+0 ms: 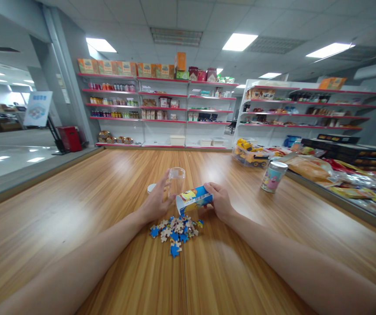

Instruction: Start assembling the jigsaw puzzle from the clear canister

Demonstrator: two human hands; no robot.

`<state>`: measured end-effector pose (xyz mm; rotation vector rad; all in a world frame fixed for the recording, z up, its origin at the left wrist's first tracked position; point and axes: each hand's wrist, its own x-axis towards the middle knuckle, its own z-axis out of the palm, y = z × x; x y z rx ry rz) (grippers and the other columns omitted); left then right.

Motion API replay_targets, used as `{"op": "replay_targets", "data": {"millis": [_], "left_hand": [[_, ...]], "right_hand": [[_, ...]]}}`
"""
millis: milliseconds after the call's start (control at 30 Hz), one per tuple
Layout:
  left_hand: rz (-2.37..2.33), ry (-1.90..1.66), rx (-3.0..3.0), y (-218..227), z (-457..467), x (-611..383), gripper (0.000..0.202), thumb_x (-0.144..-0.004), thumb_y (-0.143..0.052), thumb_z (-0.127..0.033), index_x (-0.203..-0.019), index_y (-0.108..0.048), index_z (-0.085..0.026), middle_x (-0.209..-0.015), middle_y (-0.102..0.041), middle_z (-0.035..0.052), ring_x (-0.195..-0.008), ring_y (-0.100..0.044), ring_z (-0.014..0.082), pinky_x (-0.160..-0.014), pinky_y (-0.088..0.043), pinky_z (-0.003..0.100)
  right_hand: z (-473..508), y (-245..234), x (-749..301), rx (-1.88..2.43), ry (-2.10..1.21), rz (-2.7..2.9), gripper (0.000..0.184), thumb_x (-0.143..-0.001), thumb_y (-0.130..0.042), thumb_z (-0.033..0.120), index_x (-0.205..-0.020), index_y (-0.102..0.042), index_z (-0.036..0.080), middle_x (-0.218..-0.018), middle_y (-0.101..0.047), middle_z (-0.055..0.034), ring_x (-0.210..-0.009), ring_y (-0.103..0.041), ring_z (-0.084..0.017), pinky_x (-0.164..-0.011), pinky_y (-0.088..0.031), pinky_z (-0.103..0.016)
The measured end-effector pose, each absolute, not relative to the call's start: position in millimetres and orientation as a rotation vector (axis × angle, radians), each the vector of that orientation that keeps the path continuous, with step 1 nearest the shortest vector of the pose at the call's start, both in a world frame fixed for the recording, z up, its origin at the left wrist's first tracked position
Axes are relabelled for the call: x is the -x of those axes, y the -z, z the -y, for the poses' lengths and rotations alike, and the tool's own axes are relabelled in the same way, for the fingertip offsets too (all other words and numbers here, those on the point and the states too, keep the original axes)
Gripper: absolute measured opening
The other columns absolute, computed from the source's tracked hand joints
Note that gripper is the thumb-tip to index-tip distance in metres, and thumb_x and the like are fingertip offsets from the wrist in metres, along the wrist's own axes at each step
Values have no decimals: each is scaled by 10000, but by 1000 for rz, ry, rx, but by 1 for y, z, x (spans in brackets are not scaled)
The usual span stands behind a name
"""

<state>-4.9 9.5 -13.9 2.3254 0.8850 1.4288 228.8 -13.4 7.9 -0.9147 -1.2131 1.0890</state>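
My left hand (155, 203) is curled around the side of a clear plastic jar (177, 177), which stands upright on the table. In my right hand (220, 200) is a blue printed card tube (196, 197) with a yellow picture and a barcode. The tube is tilted, its mouth facing left and down. Just below that mouth lies a loose heap of jigsaw puzzle pieces (176, 229), some blue and some bare card-coloured. Partly behind my left hand is a round white lid (151, 188).
A closed printed canister (273, 177) stands to the right on the wooden table (109, 262). Behind it, a clear bin (252, 156) holds yellow toy vehicles. Packaged snacks (355, 175) line the right edge. Stocked shelves (161, 94) stand beyond the table.
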Motion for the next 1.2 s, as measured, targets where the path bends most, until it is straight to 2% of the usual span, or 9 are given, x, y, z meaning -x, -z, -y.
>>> {"op": "replay_targets", "data": {"millis": [133,367,533,633,767,833,933,1100,1200], "left_hand": [[-801,-1702,-2523,-2,7,8,554,-849,-505,-137,-1385,-383,-202,-1174,-521,128,-1063,-537,236,-903,-484,414],[-652,-1458,-2740,-8,17,4,395,-832,-614,-204,-1220,-543,-186,-1052,-552,102,-955,-561,220,-812,-497,337],[-924,-1758,-2323,-6,6,6,133,-891,-543,-252,-953,-629,-173,-964,-546,84,-920,-555,208,-798,-493,343],[-907,-1731,-1939,-7,-1,9,226,-875,-570,-381,-851,-630,-164,-1031,-584,110,-969,-574,237,-739,-510,331],[-661,-1281,-1672,-6,-5,8,355,-784,-676,-487,-854,-651,-139,-1088,-651,145,-874,-636,248,-657,-514,318],[-595,-1096,-1645,-5,-3,5,369,-732,-745,-476,-831,-651,-134,-1153,-649,159,-838,-649,239,-635,-500,298],[-587,-981,-1657,-4,1,3,403,-696,-780,-498,-782,-630,-134,-1201,-637,167,-754,-640,202,-564,-460,258],[-685,-1074,-1535,-1,-2,4,403,-696,-784,-486,-779,-609,-132,-730,-656,43,-581,-564,130,-494,-407,210],[-720,-1184,-1395,1,-6,5,408,-681,-797,-463,-784,-602,-119,-645,-603,7,-530,-547,107,-479,-414,200]], "right_hand": [[17,-10,-227,907,-1053,1259,393,-725,-700,516,-634,-576,154,-520,-529,22,-419,-499,-104,-328,-438,-198],[23,-11,-222,884,-1062,1397,409,-755,-678,549,-673,-616,153,-584,-562,8,-472,-530,-111,-373,-488,-214],[19,-7,-224,884,-1128,1418,430,-806,-602,574,-816,-643,146,-829,-655,-74,-698,-628,-169,-450,-524,-224],[11,-2,-227,977,-1021,1444,415,-792,-646,486,-1041,-591,158,-1000,-659,-108,-804,-628,-189,-483,-520,-231],[3,6,-230,1046,-823,1547,700,-701,-746,356,-1305,-445,170,-1173,-611,-150,-954,-625,-214,-698,-558,-317],[3,9,-229,989,-771,1641,753,-680,-773,337,-1333,-428,191,-1255,-570,-155,-1057,-601,-226,-794,-541,-340],[5,11,-226,923,-753,1771,644,-691,-785,360,-1245,-502,195,-1216,-596,-133,-1071,-600,-219,-840,-520,-344],[-18,13,-247,1232,-602,1660,594,-647,-799,403,-1128,-551,159,-1049,-658,-97,-870,-649,-183,-757,-526,-316],[-40,9,-292,1554,-409,1386,574,-649,-771,399,-1118,-543,162,-1036,-658,-91,-858,-650,-209,-784,-516,-351]]}}
